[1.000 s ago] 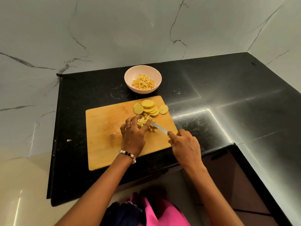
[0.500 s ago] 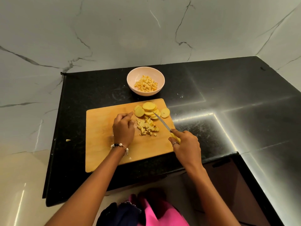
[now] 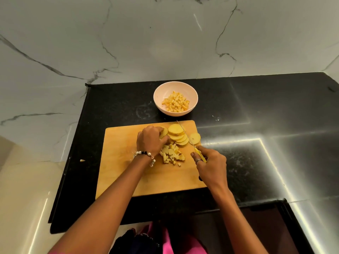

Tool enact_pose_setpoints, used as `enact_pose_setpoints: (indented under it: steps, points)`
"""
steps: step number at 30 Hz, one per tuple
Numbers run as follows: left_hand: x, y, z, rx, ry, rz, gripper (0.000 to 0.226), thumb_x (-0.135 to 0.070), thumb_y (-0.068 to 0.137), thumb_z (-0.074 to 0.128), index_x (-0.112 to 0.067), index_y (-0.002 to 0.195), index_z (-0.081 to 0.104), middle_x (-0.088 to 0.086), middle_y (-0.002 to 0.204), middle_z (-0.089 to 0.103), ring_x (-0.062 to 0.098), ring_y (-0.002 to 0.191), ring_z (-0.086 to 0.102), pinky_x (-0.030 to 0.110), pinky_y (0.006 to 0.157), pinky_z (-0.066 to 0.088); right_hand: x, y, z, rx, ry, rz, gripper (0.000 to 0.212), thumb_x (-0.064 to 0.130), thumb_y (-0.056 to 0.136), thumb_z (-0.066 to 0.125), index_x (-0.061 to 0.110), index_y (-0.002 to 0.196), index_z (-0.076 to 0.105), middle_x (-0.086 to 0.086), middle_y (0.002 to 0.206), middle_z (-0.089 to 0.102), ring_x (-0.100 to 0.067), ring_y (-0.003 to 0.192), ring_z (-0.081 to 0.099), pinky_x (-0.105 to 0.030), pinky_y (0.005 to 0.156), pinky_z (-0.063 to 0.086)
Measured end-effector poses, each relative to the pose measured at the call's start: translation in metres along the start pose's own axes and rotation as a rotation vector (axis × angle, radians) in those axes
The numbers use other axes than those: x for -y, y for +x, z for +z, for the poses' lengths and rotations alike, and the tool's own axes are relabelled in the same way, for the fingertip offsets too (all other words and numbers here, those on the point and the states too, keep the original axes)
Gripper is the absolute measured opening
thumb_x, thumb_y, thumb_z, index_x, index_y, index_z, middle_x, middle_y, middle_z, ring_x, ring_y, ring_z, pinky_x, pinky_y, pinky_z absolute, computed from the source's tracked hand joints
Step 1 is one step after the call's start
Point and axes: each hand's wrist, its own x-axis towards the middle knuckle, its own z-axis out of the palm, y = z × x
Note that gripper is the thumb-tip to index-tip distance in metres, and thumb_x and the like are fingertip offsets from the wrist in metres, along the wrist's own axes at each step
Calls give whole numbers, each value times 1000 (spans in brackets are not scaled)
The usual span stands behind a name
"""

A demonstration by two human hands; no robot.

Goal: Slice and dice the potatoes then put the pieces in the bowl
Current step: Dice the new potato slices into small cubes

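Note:
A wooden cutting board [image 3: 121,162] lies on the black counter. At its far edge is a stack of round potato slices [image 3: 177,134], with one slice [image 3: 194,138] apart on the right. My left hand [image 3: 150,140] grips a slice [image 3: 163,132] at the stack's left end. Near the board's middle sits a heap of potato dice [image 3: 171,154]. My right hand [image 3: 211,165] holds a yellow-handled knife [image 3: 185,133], its blade pointing away over the slices. Beyond the board stands a pale bowl [image 3: 193,94] with diced potato [image 3: 175,101] in it.
A small potato scrap [image 3: 82,160] lies on the counter left of the board. The black counter [image 3: 266,134] runs right and back to a marble wall [image 3: 165,43]. Its front edge drops off just below the board.
My left hand left the diced heap and moved up to the slice stack. The knife lifted off the dice and now points over the slices.

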Motion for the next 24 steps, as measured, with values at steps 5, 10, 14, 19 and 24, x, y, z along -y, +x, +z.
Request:
enact_pose_setpoints:
  steps: [5,10,14,19,24]
  points:
    - [2,-5,-10,-128,-351,-241,19,-24,86,65,-12,97,74,2,90,72,14,80,64,24,71,49,7,9,-1,25,40,-38,40,26,88,67,10,124,62,-13,115,66,-32,86,67,-45,77,55]
    - [15,-13,-27,-168,-634,-461,20,-17,84,69,-9,101,70,-6,69,64,4,62,62,24,72,53,17,4,3,37,86,-61,37,24,88,66,9,121,63,-9,111,68,-25,95,66,-39,84,54]
    - [41,-34,-36,-98,-634,-444,20,-17,84,70,-13,103,67,-4,69,67,7,64,66,25,69,54,27,-6,19,66,109,-73,25,24,89,65,12,110,71,-3,85,73,-8,71,60,-27,64,48]
    - [75,-45,-43,-6,-415,-293,25,-22,81,72,-15,105,70,0,78,69,13,74,64,29,75,54,51,-29,60,122,136,-86,18,21,91,60,7,87,71,-2,64,64,-21,59,60,-46,59,51]
    - [90,-48,-40,58,-268,-105,49,-27,79,74,-17,125,60,5,106,59,19,97,57,33,87,50,61,-58,94,39,-83,-183,23,15,91,56,5,70,57,-13,61,60,-29,56,52,-33,52,30]
